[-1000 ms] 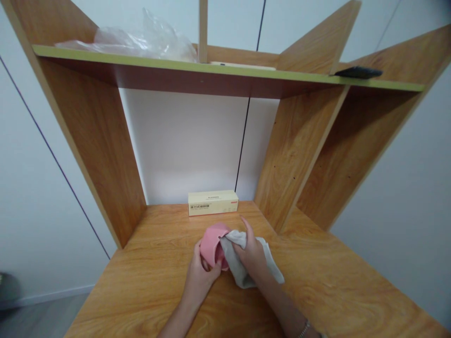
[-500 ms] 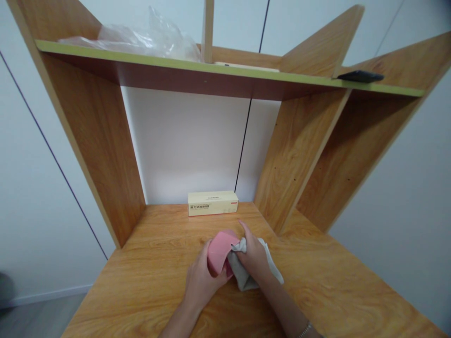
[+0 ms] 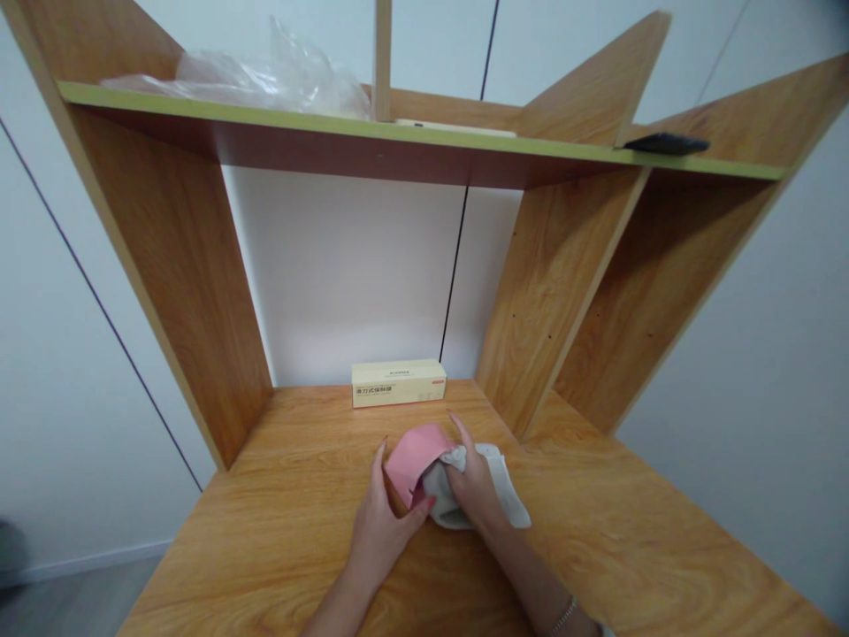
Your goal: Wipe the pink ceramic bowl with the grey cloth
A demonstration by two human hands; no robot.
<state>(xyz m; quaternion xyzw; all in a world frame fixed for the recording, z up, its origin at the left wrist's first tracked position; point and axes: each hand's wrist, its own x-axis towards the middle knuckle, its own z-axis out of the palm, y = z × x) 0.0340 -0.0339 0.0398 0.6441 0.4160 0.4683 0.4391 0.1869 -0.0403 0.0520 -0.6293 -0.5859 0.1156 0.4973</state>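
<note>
An angular pink bowl point(image 3: 417, 451) is tilted above the middle of the desk, its opening turned toward the lower right. Thumb and fingers of my left hand point(image 3: 380, 529) are spread around its left side and near rim, gripping it. A light grey cloth point(image 3: 441, 495) is bunched in my right hand point(image 3: 476, 488) and pressed against the bowl's right rim. Part of the cloth reaches inside the bowl, while the rest trails out to the right. My right index finger points away along the bowl's far side; the fingertips inside are hidden by cloth.
A cream cling-film style box point(image 3: 398, 386) stands at the back of the wooden desk point(image 3: 265, 531). Overhead runs a shelf point(image 3: 424, 133) carrying a crumpled clear plastic bag point(image 3: 265, 84) and a dark flat object point(image 3: 667, 143). Upright wooden panels point(image 3: 563, 292) flank the desk.
The pink bowl has turned in my left hand, with its opening facing more to the right. My right hand has pushed the cloth further against its rim. The view has shifted slightly.
</note>
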